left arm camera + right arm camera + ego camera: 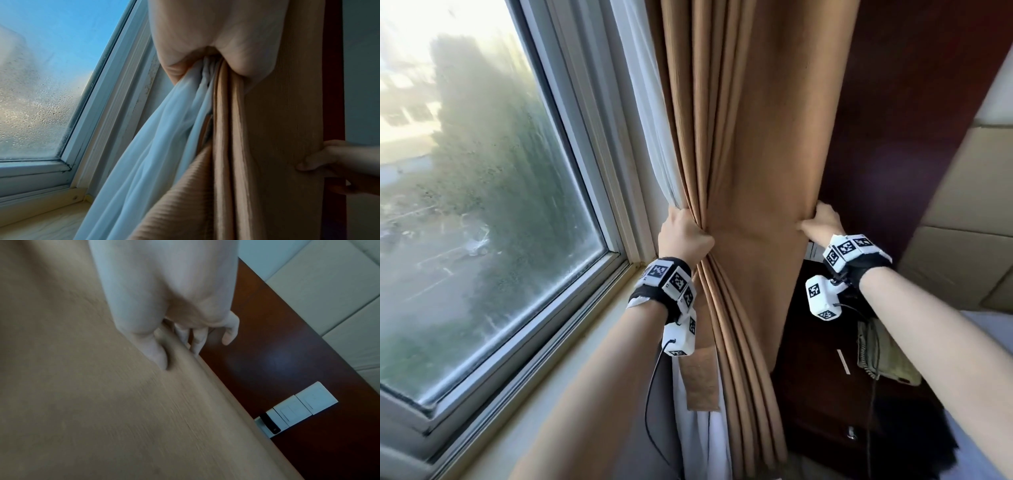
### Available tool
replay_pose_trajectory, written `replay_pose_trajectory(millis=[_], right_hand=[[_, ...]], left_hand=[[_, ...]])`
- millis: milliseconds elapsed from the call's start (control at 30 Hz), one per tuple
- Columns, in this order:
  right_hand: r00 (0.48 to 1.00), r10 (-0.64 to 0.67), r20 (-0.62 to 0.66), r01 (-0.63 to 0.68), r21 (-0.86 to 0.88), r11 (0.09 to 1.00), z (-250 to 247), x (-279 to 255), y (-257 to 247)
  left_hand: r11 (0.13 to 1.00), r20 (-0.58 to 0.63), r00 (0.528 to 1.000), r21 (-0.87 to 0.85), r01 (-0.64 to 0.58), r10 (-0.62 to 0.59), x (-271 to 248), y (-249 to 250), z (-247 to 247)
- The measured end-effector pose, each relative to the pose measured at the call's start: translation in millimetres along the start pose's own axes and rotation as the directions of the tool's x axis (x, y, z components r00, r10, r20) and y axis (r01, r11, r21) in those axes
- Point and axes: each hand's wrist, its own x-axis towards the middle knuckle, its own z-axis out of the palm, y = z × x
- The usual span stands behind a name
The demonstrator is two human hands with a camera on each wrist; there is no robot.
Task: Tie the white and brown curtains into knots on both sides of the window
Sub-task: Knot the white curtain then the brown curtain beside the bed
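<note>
Curtains hang at the right side of the window [493,178], brown curtain [750,137] in front, white curtain [650,120] btwn it and the frame. Left hand [683,238] is clenched round the window-side edge of both: left wrist view shows white sheer and brown folds bunched together inside the fist, fanning out below it. Right hand [822,222] pinches the brown curtain's far edge, thumb [156,353] pressed on the front face, fingers [197,339] curled behind the edge. Fabric btwn the 2 hands is pulled fairly flat; below the left hand it drops in tight pleats. No knot in either curtain. Behind the right hand: dark wood panel [277,361] w/ white wall switches [298,405]. Below it, a phone [887,356] on a dark nightstand [825,394]. Sill [585,329] runs under the left forearm; glass is fogged w/ droplets.
</note>
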Motion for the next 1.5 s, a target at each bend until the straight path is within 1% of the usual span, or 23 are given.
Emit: replay_pose_trajectory(millis=[67,133,200,267,333,367,433,500,567,633,700,767,833,900,1000,1033,1100,1200,1300,1367,1400,1433,1500], right_hand=[[1.000,0.008,-0.018,-0.008,0.012,1.000,-2,-15,4],[0.998,-0.007,-0.055,0.009,0.031,0.999,-8,-41,4],[0.992,-0.040,-0.122,0.041,0.006,0.999,-11,-73,2],[0.978,-0.121,-0.167,0.119,-0.025,0.993,-5,-106,1],[0.964,-0.210,-0.162,0.204,-0.052,0.977,8,-128,4],[0.953,-0.260,-0.156,0.246,-0.102,0.964,16,-135,5],[0.938,-0.327,-0.114,0.300,-0.202,0.932,27,-144,0],[0.933,-0.353,-0.074,0.325,-0.253,0.911,35,-152,-17],[0.926,-0.376,-0.038,0.354,-0.262,0.898,45,-160,-33],[0.934,-0.356,0.039,0.353,-0.258,0.899,55,-167,-47],[0.942,-0.312,0.124,0.335,-0.283,0.899,63,-173,-59],[0.928,-0.319,0.190,0.366,-0.317,0.875,69,-177,-67],[0.898,-0.350,0.266,0.428,-0.344,0.836,72,-178,-68],[0.865,-0.360,0.350,0.476,-0.343,0.810,73,-173,-62],[0.812,-0.373,0.448,0.508,-0.228,0.831,68,-150,-48],[0.799,-0.361,0.480,0.502,-0.204,0.840,66,-138,-42],[0.794,-0.286,0.537,0.464,-0.230,0.856,59,-115,-30],[0.834,-0.180,0.522,0.378,-0.301,0.876,48,-82,-17],[0.897,-0.069,0.436,0.242,-0.356,0.903,43,-44,-7],[0.940,-0.024,0.341,0.168,-0.400,0.901,45,-18,-5],[0.958,-0.011,0.287,0.128,-0.393,0.911,47,-6,-4],[0.972,0.002,0.236,0.079,-0.334,0.939,50,5,-5],[0.992,0.024,0.121,-0.006,-0.151,0.989,55,23,-9]], left_hand=[[1.000,0.008,1.000,0.001,-0.008,0.008,-2,0,-2],[1.000,0.014,1.000,0.001,-0.024,0.024,-6,0,-3],[0.999,0.013,0.999,-0.013,-0.049,0.049,-10,1,-4],[0.997,0.018,0.998,-0.023,-0.068,0.068,-11,2,-2],[0.996,0.034,0.996,-0.021,-0.086,0.086,-10,3,-1],[0.995,0.046,0.994,-0.023,-0.100,0.101,-9,3,1],[0.991,0.074,0.989,-0.030,-0.127,0.129,-7,2,2],[0.985,0.099,0.980,-0.030,-0.170,0.172,-5,-1,6],[0.973,0.129,0.965,-0.045,-0.225,0.229,-6,-3,7],[0.967,0.146,0.956,-0.072,-0.244,0.253,-7,-2,7],[0.972,0.167,0.958,-0.078,-0.222,0.233,-7,2,6],[0.981,0.171,0.966,-0.027,-0.190,0.192,-8,6,3],[0.987,0.132,0.980,0.040,-0.153,0.146,-6,6,1],[0.992,0.069,0.992,0.053,-0.111,0.107,-4,0,-2],[0.995,0.048,0.995,0.028,-0.093,0.092,2,-10,-8],[0.995,0.046,0.995,0.026,-0.092,0.091,4,-13,-10],[0.998,0.038,0.997,0.015,-0.066,0.066,9,-19,-12],[0.999,0.013,0.999,0.020,-0.031,0.031,16,-25,-14],[0.999,-0.001,1.000,0.045,0.009,-0.009,25,-29,-17],[0.998,-0.010,0.999,0.044,0.041,-0.041,30,-32,-19],[0.998,-0.018,0.999,0.041,0.049,-0.048,32,-33,-19],[0.998,-0.027,0.998,0.040,0.057,-0.056,33,-35,-20],[0.997,-0.039,0.998,0.038,0.060,-0.059,35,-37,-20]])
